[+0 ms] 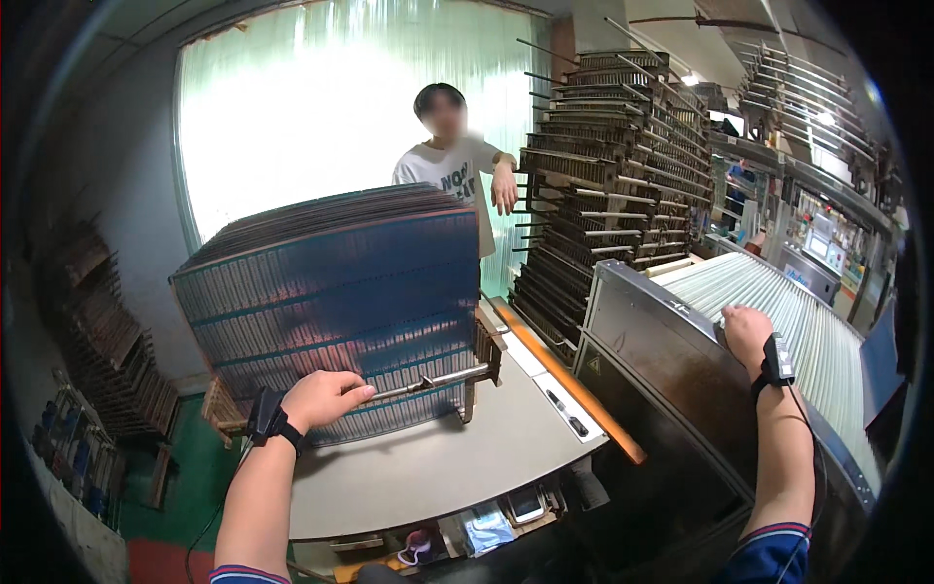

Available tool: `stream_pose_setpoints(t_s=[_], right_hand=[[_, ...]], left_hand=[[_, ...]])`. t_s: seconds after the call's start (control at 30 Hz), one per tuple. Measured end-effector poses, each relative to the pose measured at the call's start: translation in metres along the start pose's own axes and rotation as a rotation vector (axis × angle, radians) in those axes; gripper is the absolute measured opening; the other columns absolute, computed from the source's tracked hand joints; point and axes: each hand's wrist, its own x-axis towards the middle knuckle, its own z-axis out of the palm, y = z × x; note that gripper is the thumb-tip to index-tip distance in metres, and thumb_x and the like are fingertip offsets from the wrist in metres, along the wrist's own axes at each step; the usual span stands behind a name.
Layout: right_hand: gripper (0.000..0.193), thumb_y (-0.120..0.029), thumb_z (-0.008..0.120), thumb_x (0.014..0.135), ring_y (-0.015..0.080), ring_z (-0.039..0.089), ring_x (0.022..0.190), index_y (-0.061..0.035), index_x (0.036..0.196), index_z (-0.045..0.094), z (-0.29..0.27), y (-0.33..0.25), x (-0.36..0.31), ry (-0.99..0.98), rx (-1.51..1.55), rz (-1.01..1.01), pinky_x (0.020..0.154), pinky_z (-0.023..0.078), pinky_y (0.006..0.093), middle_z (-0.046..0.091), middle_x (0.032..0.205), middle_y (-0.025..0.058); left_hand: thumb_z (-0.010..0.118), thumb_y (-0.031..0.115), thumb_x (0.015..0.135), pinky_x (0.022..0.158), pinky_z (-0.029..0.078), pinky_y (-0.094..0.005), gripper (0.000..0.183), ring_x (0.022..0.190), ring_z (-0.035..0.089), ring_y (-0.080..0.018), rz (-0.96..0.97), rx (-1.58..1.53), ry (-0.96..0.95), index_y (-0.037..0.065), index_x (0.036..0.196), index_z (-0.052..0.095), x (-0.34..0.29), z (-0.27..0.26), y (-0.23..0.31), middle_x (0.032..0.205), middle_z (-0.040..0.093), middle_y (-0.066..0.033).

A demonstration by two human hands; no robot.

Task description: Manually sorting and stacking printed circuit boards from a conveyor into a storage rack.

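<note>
My left hand (326,397) is closed round the metal bar (443,378) across the front of a rack. In that rack stands a thick row of dark blue panels (331,302) with copper-coloured patterned strips, on edge, on a grey table (438,477). My right hand (747,336) is at the metal side edge of a roller conveyor (769,292). Its fingers are curled over something small and dark that I cannot make out. Black straps with small devices sit on both wrists.
A person (448,156) stands behind the panels, one arm against a tall stack of metal racks (613,175). A utility knife (567,414) lies near an orange strip (569,380) along the table edge. More racks (107,321) stand at the left. Below the tabletop, a shelf (486,526) holds small items.
</note>
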Motion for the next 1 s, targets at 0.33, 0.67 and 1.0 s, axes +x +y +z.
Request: stream_pose_setpoints(t_s=[0.33, 0.67, 1.0], right_hand=[[0.022, -0.015, 0.050, 0.087, 0.0322, 0.070, 0.084, -0.0082, 0.083, 0.071, -0.014, -0.019, 0.012, -0.152, -0.294, -0.058, 0.072, 0.056, 0.0435, 0.070, 0.084, 0.0153], [0.021, -0.013, 0.050, 0.085, 0.0333, 0.069, 0.082, -0.0070, 0.084, 0.070, -0.015, -0.016, 0.003, -0.070, -0.187, -0.080, 0.073, 0.056, 0.0441, 0.069, 0.083, 0.0162], [0.020, -0.014, 0.046, 0.089, 0.0367, 0.066, 0.082, -0.0052, 0.085, 0.064, 0.002, 0.005, 0.001, 0.017, 0.023, -0.025, 0.072, 0.053, 0.0478, 0.065, 0.079, 0.0205]], left_hand=[[0.055, 0.051, 0.093, 0.077, 0.051, -0.0396, 0.044, 0.085, 0.067, -0.0309, 0.007, 0.007, 0.000, 0.013, 0.104, 0.072, -0.001, 0.001, -0.001, 0.087, 0.070, -0.0127], [0.055, 0.050, 0.093, 0.079, 0.051, -0.0388, 0.042, 0.087, 0.067, -0.0299, -0.009, -0.045, -0.019, 0.013, 0.103, 0.072, -0.003, -0.002, 0.002, 0.090, 0.071, -0.0121], [0.059, 0.047, 0.091, 0.074, 0.051, -0.0390, 0.040, 0.080, 0.067, -0.0295, 0.043, -0.100, 0.011, 0.010, 0.098, 0.072, 0.005, 0.008, -0.006, 0.085, 0.070, -0.0127]])
